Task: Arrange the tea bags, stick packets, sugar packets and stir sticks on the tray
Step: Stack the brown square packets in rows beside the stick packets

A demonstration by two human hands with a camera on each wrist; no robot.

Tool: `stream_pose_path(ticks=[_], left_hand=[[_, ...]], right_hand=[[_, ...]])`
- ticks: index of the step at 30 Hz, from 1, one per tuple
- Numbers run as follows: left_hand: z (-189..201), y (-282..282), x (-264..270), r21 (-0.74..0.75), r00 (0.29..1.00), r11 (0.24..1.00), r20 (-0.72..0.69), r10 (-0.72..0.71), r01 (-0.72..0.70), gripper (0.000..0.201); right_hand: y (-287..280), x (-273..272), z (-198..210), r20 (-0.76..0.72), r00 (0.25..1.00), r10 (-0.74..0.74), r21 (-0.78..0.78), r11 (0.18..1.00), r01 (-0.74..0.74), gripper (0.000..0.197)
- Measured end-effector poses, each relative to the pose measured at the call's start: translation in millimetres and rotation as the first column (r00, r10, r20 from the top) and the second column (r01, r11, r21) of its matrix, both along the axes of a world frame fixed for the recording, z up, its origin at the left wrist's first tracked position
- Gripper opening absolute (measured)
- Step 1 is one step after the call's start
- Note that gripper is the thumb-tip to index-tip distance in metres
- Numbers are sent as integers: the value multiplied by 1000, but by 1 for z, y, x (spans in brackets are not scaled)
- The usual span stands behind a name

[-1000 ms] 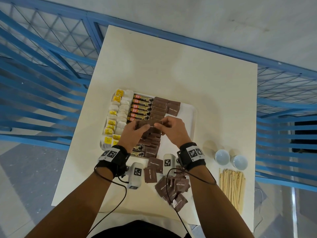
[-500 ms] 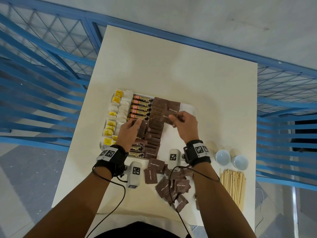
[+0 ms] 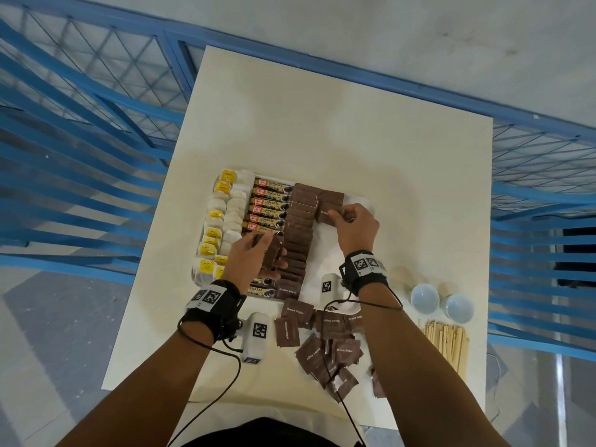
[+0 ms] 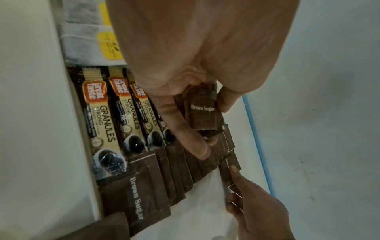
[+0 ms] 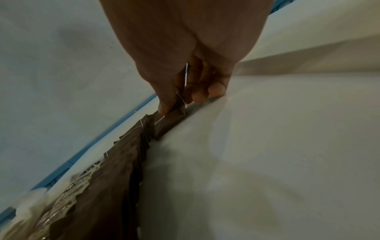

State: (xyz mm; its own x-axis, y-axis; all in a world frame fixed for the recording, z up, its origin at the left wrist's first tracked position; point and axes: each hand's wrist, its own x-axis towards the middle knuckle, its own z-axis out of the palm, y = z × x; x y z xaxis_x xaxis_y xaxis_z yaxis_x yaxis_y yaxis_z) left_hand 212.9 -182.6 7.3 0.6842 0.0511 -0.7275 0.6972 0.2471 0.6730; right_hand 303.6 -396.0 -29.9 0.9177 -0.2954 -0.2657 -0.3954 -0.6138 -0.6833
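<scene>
The counter (image 3: 322, 130) carries a white tray (image 3: 358, 201) near its middle, and most of the arranging looks done. Down the tray's left side run the tea bags (image 3: 225, 214) with their yellow tags, in two columns. Next to them lies a column of stick packets (image 3: 269, 204), each one overlapping the next. Right of those, a full column of brown sugar packets (image 3: 298, 233) reaches from the far edge to the near edge of the tray, and a second column has only been started at the far end.

What is left, by my judgement: a loose heap of sugar packets (image 3: 325, 343) lies on the counter between the forearms, off the tray, and the stir sticks (image 3: 446, 343) sit in a pile at the right, near two small white cups (image 3: 440, 303), none of them on the tray yet. The right part of the tray shows bare.

The left hand (image 3: 254, 256) holds a small stack of sugar packets (image 4: 203, 112) between thumb and fingers, above the seam between sticks and sugars. The right hand (image 3: 354, 227) pinches one sugar packet (image 5: 170, 121) with thumb and fingers, setting it at the head of the second column, touching the tray floor.
</scene>
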Motion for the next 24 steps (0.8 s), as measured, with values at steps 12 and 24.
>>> stream_pose_path(ticks=[12, 24], left_hand=[[-3, 0, -1, 13, 1000, 1000, -18, 11, -10, 28], [-2, -3, -2, 22, 1000, 1000, -7, 1, -1, 28]], right_hand=[[0, -7, 1, -4, 990, -142, 77, 987, 141, 39], [3, -16, -4, -101, 992, -81, -12, 997, 80, 31]])
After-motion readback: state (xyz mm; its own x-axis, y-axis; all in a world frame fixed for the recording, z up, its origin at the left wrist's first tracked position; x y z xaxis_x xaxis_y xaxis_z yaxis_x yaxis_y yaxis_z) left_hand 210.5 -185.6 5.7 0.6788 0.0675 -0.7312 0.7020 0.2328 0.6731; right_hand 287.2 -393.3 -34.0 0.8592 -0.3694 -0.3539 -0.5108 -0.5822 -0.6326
